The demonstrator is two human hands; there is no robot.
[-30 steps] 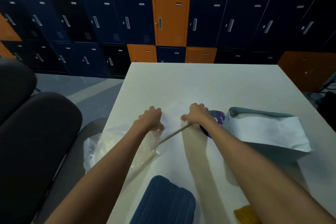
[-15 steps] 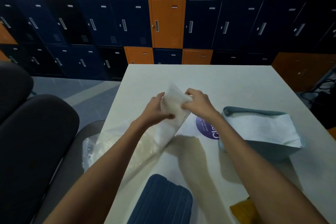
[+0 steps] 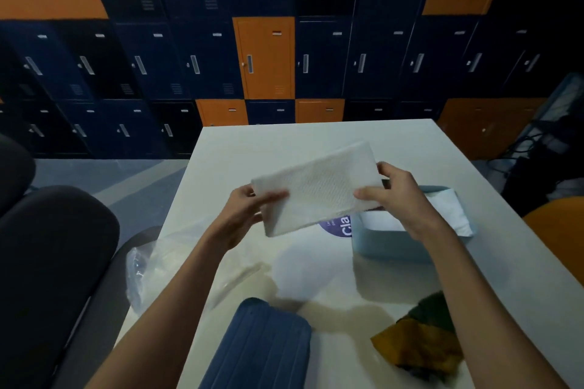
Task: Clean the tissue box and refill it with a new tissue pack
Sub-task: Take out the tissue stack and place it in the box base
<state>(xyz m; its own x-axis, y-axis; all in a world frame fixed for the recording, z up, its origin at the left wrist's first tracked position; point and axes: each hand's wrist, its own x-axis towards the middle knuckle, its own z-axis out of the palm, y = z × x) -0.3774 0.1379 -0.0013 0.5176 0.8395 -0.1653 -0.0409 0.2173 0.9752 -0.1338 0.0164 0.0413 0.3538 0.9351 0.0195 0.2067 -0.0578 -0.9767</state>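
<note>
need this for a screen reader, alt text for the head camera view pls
Two bare hands, left hand and right hand, hold a white tissue stack above a white table. A light blue tissue box sits right; dark blue lid nearer.

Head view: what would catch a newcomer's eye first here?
A white stack of tissues held up over the table by the left hand and right hand. Right of it sits a pale blue tissue box; behind, a wall of navy and orange lockers.
</note>
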